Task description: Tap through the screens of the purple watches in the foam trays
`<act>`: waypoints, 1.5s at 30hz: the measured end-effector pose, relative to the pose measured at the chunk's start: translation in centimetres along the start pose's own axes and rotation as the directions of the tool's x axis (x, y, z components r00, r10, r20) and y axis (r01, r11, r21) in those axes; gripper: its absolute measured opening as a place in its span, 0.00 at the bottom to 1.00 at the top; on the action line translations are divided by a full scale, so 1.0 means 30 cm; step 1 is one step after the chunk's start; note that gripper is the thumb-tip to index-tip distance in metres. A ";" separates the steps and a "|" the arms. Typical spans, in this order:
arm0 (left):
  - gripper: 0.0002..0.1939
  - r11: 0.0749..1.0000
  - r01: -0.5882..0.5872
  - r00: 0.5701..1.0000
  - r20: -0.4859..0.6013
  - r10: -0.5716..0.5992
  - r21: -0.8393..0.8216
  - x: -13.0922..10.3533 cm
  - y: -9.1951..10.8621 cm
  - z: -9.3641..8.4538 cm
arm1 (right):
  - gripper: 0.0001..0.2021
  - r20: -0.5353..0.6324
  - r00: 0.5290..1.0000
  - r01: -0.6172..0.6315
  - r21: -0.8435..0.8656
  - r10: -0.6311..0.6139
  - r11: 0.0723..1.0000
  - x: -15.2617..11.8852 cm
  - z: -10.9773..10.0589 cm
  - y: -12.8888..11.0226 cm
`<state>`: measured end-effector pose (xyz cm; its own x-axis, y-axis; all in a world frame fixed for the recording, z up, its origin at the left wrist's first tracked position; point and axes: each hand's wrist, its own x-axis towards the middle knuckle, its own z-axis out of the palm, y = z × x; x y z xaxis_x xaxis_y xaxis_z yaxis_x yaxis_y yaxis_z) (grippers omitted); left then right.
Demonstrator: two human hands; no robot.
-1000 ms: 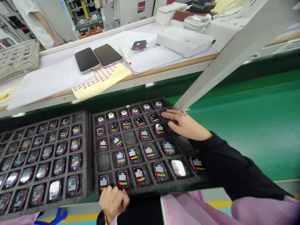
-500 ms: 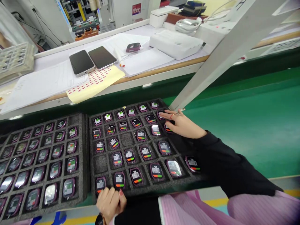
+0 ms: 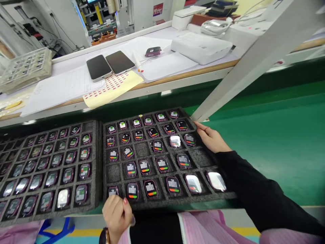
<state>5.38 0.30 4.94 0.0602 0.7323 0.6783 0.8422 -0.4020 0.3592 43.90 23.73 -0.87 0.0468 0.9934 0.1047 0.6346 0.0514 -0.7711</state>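
A black foam tray (image 3: 193,200) holds rows of purple-cased smartwatches (image 3: 173,185), most with lit screens showing white rows and red, orange or green blocks. Several of its pockets hold no watch. At the tray's outer right edge, my right hand (image 3: 212,138) rests with fingers stretched out and nothing visible in it. My left hand (image 3: 117,214) is curled closed at the front left edge, near a watch (image 3: 113,190) in the corner pocket. A small purplish bit shows below its thumb, but what the fingers hold is hidden.
A second foam tray (image 3: 94,162) of watches adjoins on the left. Behind, a shelf carries two phones (image 3: 99,67), a yellow sticker sheet (image 3: 114,88), papers, a lone watch (image 3: 153,51) and a white box (image 3: 201,47). A slanted white post (image 3: 236,71) rises close behind my right hand.
My right hand has moved off the watches in the right-hand columns to the tray's outer right edge. My left hand stays closed at the front edge. The view has shifted slightly left.
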 end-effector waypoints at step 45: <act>0.16 0.981 -0.195 0.981 -0.008 0.195 -0.014 -0.080 -0.018 0.073 | 0.27 0.137 0.895 0.444 -0.184 -0.424 0.877 0.198 0.079 -0.211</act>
<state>5.94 -0.04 1.72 0.2192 0.6354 0.7404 0.8066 -0.5450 0.2289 38.34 29.55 3.15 -0.3330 0.8815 0.3349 0.7192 0.4671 -0.5143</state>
